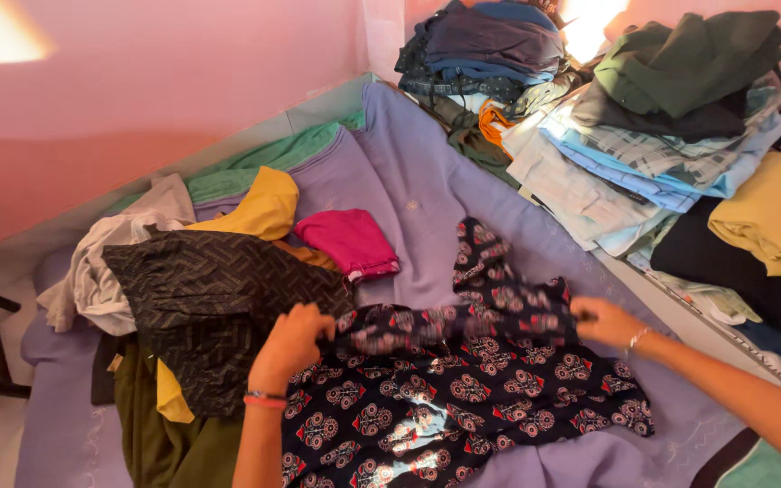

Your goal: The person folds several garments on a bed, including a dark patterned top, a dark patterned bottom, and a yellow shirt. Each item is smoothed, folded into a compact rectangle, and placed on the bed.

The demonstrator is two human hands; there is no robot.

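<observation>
A dark navy garment with red and white round prints (463,389) lies spread on a lilac bedsheet (409,181). My left hand (293,342) grips a fold of it near its left side, fingers closed on the cloth. My right hand (606,321) pinches its upper right edge. One sleeve of the garment stretches away toward the back. A red band sits on my left wrist and a thin bangle on my right.
A heap of unfolded clothes lies at left: a black patterned piece (210,307), a yellow one (264,206), a grey-white one (101,262), a folded magenta one (350,239). Stacks of folded clothes (644,154) fill the back right. A pink wall is behind.
</observation>
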